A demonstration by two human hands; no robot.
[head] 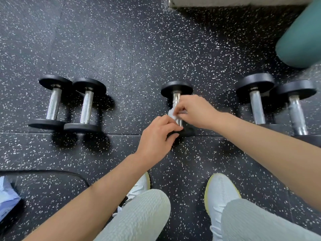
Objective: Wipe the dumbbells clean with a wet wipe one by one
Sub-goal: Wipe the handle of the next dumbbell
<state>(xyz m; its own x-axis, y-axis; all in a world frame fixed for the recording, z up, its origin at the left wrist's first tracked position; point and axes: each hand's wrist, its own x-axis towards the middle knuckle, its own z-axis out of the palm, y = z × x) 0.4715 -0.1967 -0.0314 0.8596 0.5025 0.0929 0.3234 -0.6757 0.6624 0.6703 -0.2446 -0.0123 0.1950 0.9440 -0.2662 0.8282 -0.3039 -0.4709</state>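
Left pair of dumbbells (86,105) lies apart; the left hand (154,138) curls its fingers (171,126) round the near plate (188,130) of the middle dumbbell (176,88) on the floor (132,54); the right hand (195,111) pinches the limp wet wipe (171,114) onto its slick handle (176,98); likely heavy, so steady the plate.

Head camera looks steeply down, close above floor (132,49).

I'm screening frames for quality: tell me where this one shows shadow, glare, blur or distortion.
Head view: wide-angle stretching toward the edges; soft dark shadows beside the left dumbbells; glare streaks the chrome handle of the middle dumbbell; the wet wipe pinched by the right hand looks slightly smeared.
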